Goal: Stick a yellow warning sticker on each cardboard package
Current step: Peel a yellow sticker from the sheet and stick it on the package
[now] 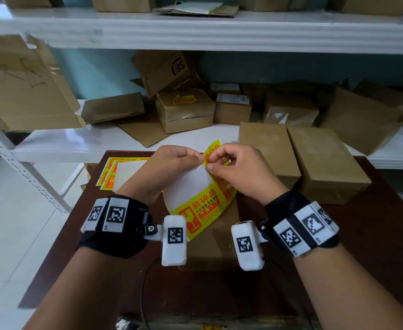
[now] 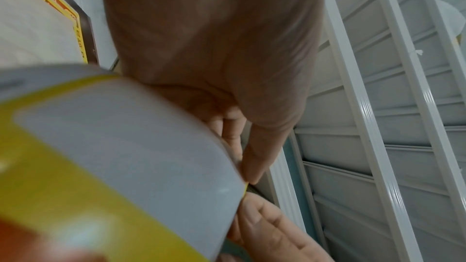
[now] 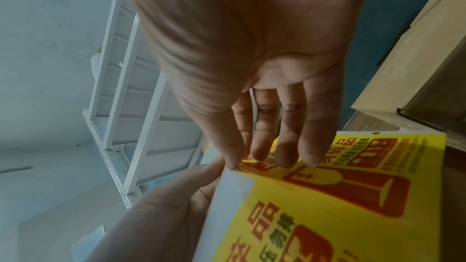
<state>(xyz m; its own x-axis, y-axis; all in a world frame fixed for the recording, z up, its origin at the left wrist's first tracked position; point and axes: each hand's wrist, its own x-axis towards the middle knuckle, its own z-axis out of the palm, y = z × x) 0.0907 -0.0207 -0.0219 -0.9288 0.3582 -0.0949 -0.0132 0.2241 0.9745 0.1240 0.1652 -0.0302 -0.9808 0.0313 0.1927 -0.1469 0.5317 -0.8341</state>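
Note:
Both hands hold up a curled sheet of yellow warning stickers (image 1: 203, 206) above the brown table (image 1: 374, 234). My left hand (image 1: 197, 158) pinches the white backing (image 1: 188, 186) at its top corner. My right hand (image 1: 211, 164) pinches the yellow sticker's corner (image 3: 254, 163) right beside it. In the left wrist view the sheet (image 2: 113, 146) fills the lower left, blurred. A cardboard package (image 1: 213, 241) lies flat under the sheet, mostly hidden. Two more plain packages (image 1: 324, 160) stand side by side at the right.
More sticker sheets (image 1: 114, 172) lie at the table's far left. On the white shelf (image 1: 88, 141) behind sit several cardboard boxes, one (image 1: 185, 108) bearing a yellow sticker. Another shelf (image 1: 195, 32) hangs above. White tiled floor shows to the left.

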